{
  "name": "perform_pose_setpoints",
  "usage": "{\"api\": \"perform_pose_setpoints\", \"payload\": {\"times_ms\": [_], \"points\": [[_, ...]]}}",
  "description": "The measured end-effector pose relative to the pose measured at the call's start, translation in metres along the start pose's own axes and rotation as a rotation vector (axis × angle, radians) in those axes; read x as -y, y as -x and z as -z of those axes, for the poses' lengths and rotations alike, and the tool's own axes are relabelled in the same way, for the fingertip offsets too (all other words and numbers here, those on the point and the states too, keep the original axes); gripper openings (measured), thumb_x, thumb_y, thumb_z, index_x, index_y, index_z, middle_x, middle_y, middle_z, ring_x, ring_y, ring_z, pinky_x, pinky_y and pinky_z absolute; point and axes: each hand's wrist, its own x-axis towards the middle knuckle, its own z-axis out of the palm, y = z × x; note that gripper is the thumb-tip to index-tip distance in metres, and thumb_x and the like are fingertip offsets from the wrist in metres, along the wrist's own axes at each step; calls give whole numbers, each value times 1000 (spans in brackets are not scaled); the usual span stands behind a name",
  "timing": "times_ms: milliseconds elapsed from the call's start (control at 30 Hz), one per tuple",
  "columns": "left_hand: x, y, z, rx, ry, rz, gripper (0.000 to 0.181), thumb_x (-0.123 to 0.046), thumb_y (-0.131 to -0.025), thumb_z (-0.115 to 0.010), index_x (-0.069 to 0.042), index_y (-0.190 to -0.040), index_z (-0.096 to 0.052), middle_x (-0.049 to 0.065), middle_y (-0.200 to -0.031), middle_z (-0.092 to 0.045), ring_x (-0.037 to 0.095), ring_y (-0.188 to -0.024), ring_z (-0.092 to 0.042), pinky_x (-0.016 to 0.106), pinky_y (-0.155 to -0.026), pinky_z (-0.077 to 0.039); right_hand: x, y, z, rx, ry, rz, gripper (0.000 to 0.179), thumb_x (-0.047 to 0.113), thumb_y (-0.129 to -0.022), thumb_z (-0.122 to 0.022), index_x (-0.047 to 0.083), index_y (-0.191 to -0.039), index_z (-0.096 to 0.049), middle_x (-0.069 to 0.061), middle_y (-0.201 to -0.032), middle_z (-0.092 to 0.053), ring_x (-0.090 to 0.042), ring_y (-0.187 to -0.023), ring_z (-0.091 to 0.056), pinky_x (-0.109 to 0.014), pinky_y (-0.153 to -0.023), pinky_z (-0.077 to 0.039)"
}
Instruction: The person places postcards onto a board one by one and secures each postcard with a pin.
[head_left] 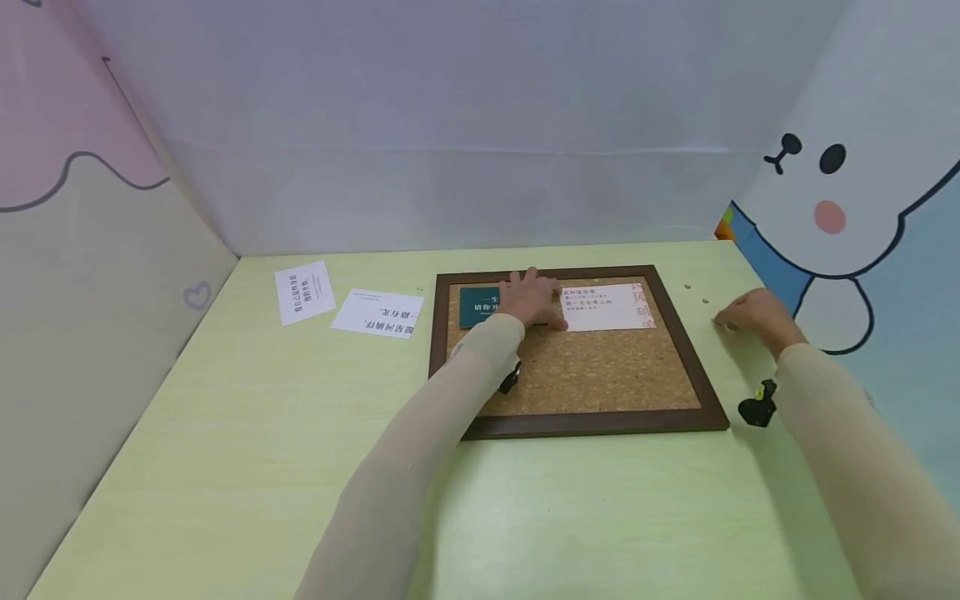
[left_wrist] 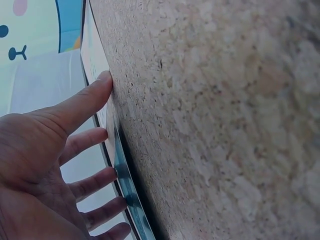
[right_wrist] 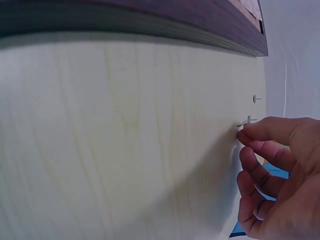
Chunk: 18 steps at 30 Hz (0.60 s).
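Observation:
A cork board (head_left: 600, 375) in a dark wooden frame lies on the table. My left hand (head_left: 531, 298) spreads its fingers over the place where a dark green card (head_left: 474, 308) and a white card with red print (head_left: 609, 308) meet, near the board's top edge. In the left wrist view, the thumb (left_wrist: 90, 100) touches the white card and other fingertips lie along the green card. Right of the frame, my right hand (head_left: 757, 317) pinches a small metal thumbtack (right_wrist: 243, 123) between thumb and forefinger, low over the table.
Two more thumbtacks, one nearer (head_left: 705, 301) and one farther (head_left: 687, 287), stand point up beside the right hand. Two white printed cards, one upright (head_left: 304, 293) and one sideways (head_left: 377, 313), lie left of the board. A fabric wall (head_left: 480, 183) rises behind the table.

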Motion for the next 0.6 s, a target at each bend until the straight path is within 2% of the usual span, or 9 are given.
{"api": "perform_pose_setpoints", "payload": {"times_ms": [133,200,333,500,600], "points": [[-1,0,0,-2,3,5,62,-52,-79,-77,-33,-135,-56,4,-146,-40,34,-133,-35,55,-110,-27,-1,-1,0,17,-32,-61,42,26,-88,-67,-12,-105,-64,-12,-83,-62,-30,-85,-49,-36,-67,-41],[0,-1,-1,2,4,7,62,-52,-79,-77,-33,-134,-56,4,-146,-40,34,-133,-35,55,-110,-27,-3,-1,0,32,-57,-78,43,26,-89,-65,-12,-108,-62,-14,-88,-60,-32,-89,-47,-38,-71,-42],[1,-2,-1,5,9,5,62,-52,-79,-76,-33,-134,-56,4,-145,-41,34,-133,-34,55,-110,-27,-9,-1,0,51,-103,-71,43,25,-91,-64,-12,-112,-61,-18,-98,-56,-33,-95,-45,-41,-77,-42],[1,0,-1,-5,14,-5,61,-51,-80,-77,-32,-134,-57,5,-144,-42,34,-132,-35,55,-110,-27,-14,-4,1,54,-113,-72,45,25,-91,-65,-11,-117,-60,-17,-101,-57,-32,-95,-46,-40,-77,-42],[0,0,-1,-6,15,-3,61,-51,-79,-77,-31,-134,-57,5,-144,-42,34,-132,-35,55,-110,-27,-12,-4,3,61,-88,-76,49,28,-92,-60,-12,-120,-58,-27,-112,-56,-35,-100,-47,-42,-79,-43]]}}
